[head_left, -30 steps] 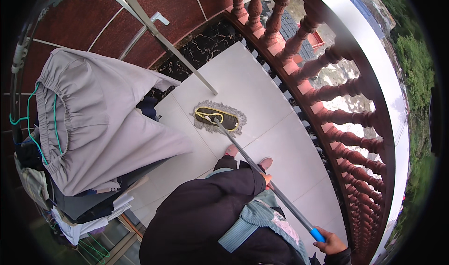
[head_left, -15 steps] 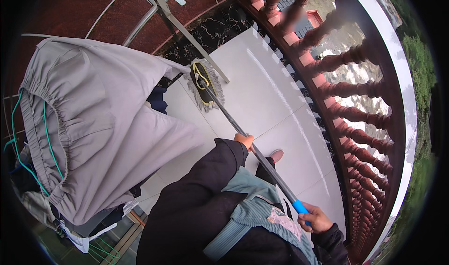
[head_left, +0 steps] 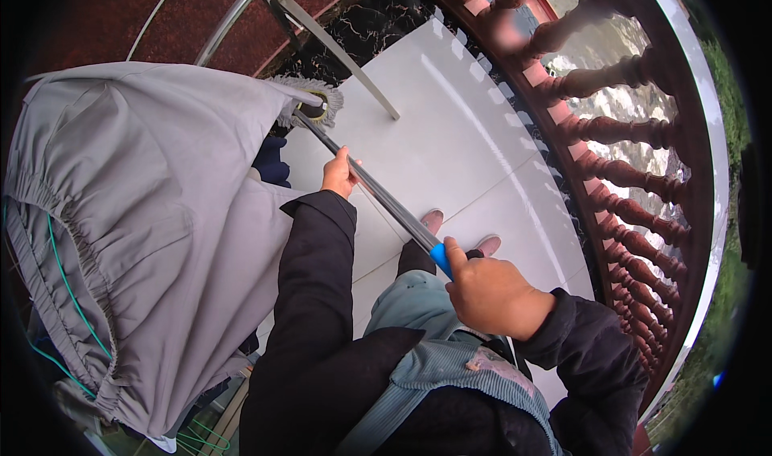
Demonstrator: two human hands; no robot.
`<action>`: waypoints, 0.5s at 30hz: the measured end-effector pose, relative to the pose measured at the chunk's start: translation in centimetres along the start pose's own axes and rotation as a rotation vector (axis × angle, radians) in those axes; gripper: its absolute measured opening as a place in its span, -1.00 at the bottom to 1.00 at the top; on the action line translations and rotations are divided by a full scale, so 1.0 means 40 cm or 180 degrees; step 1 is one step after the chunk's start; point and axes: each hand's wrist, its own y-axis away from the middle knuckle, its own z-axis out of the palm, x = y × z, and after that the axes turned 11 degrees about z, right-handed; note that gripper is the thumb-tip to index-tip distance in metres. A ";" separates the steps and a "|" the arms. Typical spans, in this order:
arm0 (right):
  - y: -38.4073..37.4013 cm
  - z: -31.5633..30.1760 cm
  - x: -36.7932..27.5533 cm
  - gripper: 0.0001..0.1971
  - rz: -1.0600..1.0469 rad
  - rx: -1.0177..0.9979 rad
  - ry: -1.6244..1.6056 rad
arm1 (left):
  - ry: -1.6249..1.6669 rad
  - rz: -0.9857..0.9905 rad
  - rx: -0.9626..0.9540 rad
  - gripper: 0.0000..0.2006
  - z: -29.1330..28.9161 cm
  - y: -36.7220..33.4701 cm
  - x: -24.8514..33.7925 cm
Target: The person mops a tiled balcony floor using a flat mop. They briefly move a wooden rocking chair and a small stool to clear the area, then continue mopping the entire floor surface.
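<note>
A mop (head_left: 386, 201) slants across the view from upper left to lower right. My left hand (head_left: 341, 174) is closed round the middle of its grey metal pole. At the blue end grip, my right hand (head_left: 494, 291) wraps over the handle. The grey fringed mop head (head_left: 326, 106) rests on the floor by the dark marble edging, partly covered by hanging grey trousers (head_left: 177, 191). Those trousers, with an elastic waist, hang on a green hanger (head_left: 68, 275) left of my left arm.
A metal stand leg (head_left: 354, 66) comes down to the pale tiled floor (head_left: 450, 150) near the mop head. Along the right runs a balustrade of reddish-brown balusters (head_left: 623, 130) with a curved rail. My shoes (head_left: 487, 245) stand below the pole. Dark cloth (head_left: 273, 162) hangs behind the trousers.
The mop head has moved left and away, partly behind the trousers. Both hands have pushed forward with the pole, my right hand rising up and left. A second shoe now shows.
</note>
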 end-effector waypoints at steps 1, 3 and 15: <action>-0.009 0.014 -0.021 -0.28 0.0032 0.0058 0.0323 | 0.0090 0.0019 0.0045 -0.62 -0.016 -0.010 -0.002; -0.026 0.051 -0.047 -0.29 -0.0088 0.0103 0.0464 | 0.0018 -0.0033 0.0145 -0.60 -0.033 -0.006 0.000; 0.065 0.140 0.089 -0.32 -0.0128 0.0720 0.1503 | -0.0411 -0.0324 -0.0112 -0.64 -0.024 0.080 -0.175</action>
